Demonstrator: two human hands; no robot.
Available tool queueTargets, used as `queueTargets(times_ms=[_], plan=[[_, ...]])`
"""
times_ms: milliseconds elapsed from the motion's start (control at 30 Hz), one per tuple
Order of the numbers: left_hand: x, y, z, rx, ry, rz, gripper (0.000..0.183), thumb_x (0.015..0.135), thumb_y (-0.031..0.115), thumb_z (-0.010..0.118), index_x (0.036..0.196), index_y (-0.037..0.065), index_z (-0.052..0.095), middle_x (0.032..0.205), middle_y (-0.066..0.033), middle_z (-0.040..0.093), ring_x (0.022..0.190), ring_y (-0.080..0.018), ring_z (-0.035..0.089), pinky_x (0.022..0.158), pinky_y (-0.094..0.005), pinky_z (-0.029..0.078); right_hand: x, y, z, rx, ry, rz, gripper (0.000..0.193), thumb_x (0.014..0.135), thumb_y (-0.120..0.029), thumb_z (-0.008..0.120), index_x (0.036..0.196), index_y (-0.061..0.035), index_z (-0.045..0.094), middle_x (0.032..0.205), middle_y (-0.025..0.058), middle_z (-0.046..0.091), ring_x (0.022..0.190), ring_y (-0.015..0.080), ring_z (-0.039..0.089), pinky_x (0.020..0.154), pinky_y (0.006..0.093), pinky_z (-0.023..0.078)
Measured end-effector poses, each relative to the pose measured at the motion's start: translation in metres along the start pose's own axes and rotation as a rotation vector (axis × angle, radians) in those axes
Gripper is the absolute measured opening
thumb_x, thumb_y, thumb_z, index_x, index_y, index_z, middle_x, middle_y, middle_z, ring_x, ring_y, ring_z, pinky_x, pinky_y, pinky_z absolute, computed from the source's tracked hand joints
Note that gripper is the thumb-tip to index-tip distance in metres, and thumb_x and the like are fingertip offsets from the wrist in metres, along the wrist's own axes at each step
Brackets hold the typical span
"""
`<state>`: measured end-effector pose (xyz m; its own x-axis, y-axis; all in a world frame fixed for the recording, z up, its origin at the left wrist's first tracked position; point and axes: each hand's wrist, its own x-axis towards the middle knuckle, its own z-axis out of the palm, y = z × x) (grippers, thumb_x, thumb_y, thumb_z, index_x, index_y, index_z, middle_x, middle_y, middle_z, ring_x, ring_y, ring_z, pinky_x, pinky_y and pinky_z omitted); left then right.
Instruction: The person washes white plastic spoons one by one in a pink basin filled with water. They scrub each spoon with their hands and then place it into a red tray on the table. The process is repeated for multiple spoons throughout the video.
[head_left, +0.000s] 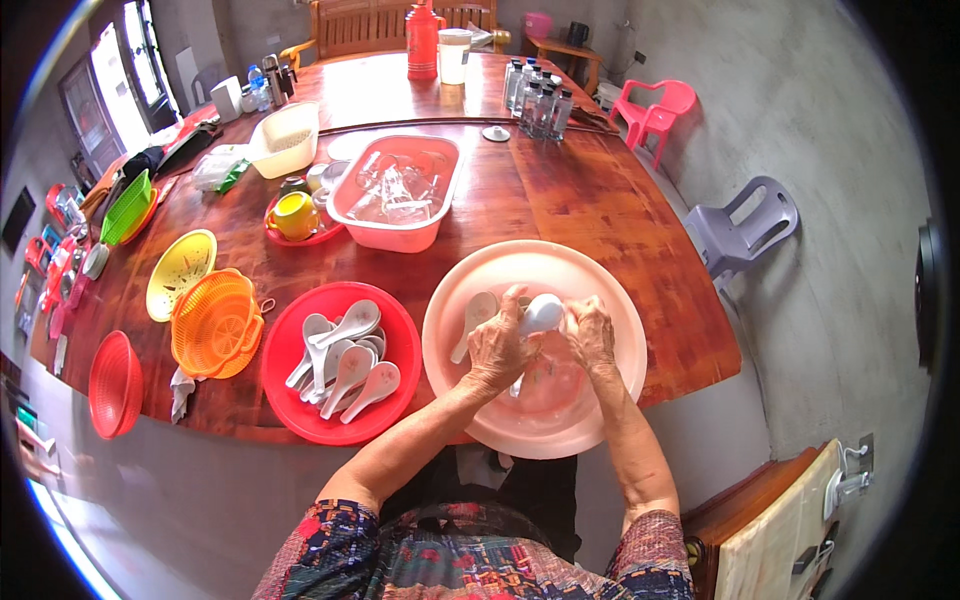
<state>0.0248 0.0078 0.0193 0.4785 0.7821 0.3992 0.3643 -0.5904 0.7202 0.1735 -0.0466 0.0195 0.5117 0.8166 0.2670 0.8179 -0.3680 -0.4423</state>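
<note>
Over the wide pale pink basin [618, 400] my two hands hold a white ceramic soup spoon [543, 313], its rounded bowl turned up between them. My left hand [503, 345] is closed around its left side. My right hand [590, 332] pinches it from the right, with the fingertips partly hidden. Another white soup spoon [478, 312] lies inside the basin beside my left hand, and a bit of a white handle shows below that hand. To the left, a red round tray [285, 395] carries a pile of several white soup spoons [348, 372].
Behind the tray stands a pink rectangular tub [395, 237] of clear glassware. A yellow mug [295, 214], an orange colander [213, 325], a yellow strainer [182, 270] and a red basket [115, 385] lie leftward. Glass bottles [545, 105] and a red thermos [423, 45] stand farther back.
</note>
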Motion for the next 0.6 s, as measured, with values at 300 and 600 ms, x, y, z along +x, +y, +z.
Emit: queueTargets(times_ms=[300,600], plan=[[0.003,-0.010,0.001,-0.083,0.004,-0.112,0.055,0.072,0.015,0.063,0.122,0.014,0.040,0.095,-0.0134,0.062,0.085,-0.0346,0.060,0.070,-0.0447,0.047,-0.026,0.007,0.001,0.473,-0.541,0.011,0.024,0.071,-0.005,0.061,0.096,-0.0031,0.061,0.088,0.0151,0.060,0.088,0.0276,0.060,0.072,0.0356,0.048],[0.002,-0.004,0.001,0.050,-0.029,0.047,0.076,0.070,0.013,0.067,0.134,0.014,0.026,0.082,-0.0090,0.060,0.070,-0.0307,0.061,0.060,-0.0421,0.047,-0.003,-0.034,0.000,0.389,0.254,-0.321,0.023,0.074,-0.003,0.058,0.097,-0.0025,0.060,0.087,0.0156,0.056,0.079,0.0313,0.057,0.072,0.0392,0.047]])
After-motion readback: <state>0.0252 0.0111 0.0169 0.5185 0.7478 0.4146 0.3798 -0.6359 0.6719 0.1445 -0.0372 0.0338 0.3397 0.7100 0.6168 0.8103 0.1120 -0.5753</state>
